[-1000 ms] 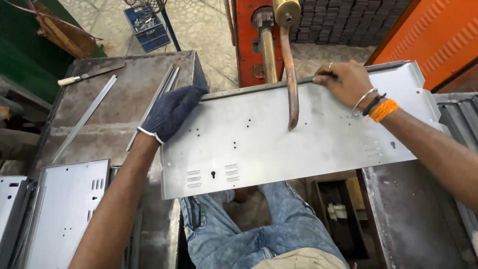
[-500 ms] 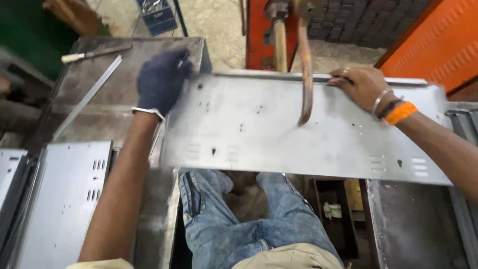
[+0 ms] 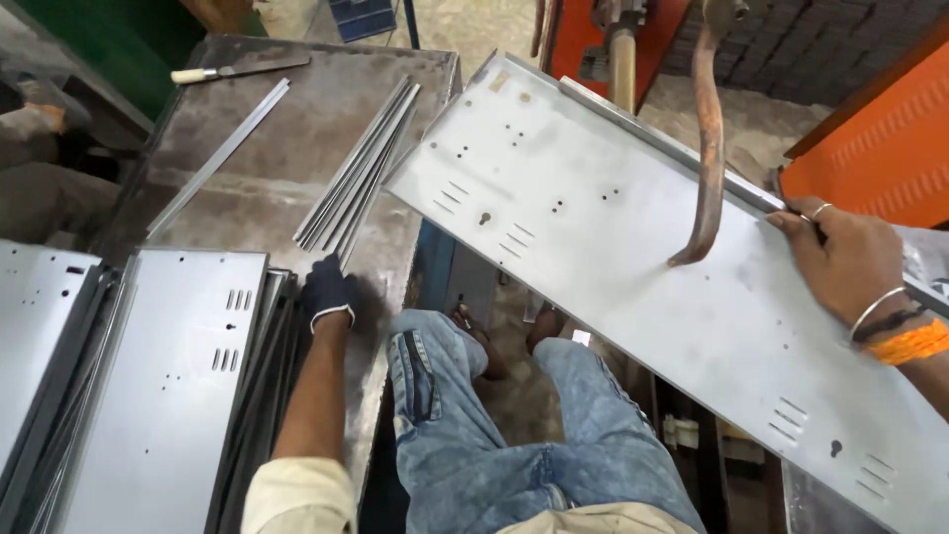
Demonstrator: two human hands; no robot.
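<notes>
My right hand [image 3: 840, 262], with a ring, bangle and orange wristband, grips the far flanged edge of a long grey sheet-metal panel [image 3: 593, 257] with holes and slots. The panel lies diagonally over my knees, its left end up near the table. A rusty curved machine arm [image 3: 707, 148] hangs over the panel, its tip touching the sheet. My left hand [image 3: 326, 292], in a dark glove, rests on the steel table [image 3: 287, 138] at the near end of a bundle of thin metal strips [image 3: 356, 173]. Whether it grips them is unclear.
Stacked grey panels [image 3: 168, 396] lie at the lower left. A single long strip [image 3: 217, 153] and a pale-handled tool [image 3: 232, 69] lie further back on the table. An orange cabinet [image 3: 880, 148] stands on the right, with a red machine [image 3: 643, 30] behind the panel.
My left hand let go of the panel and dropped to the strips on the table. The panel, now held by my right hand alone, swung from level to diagonal.
</notes>
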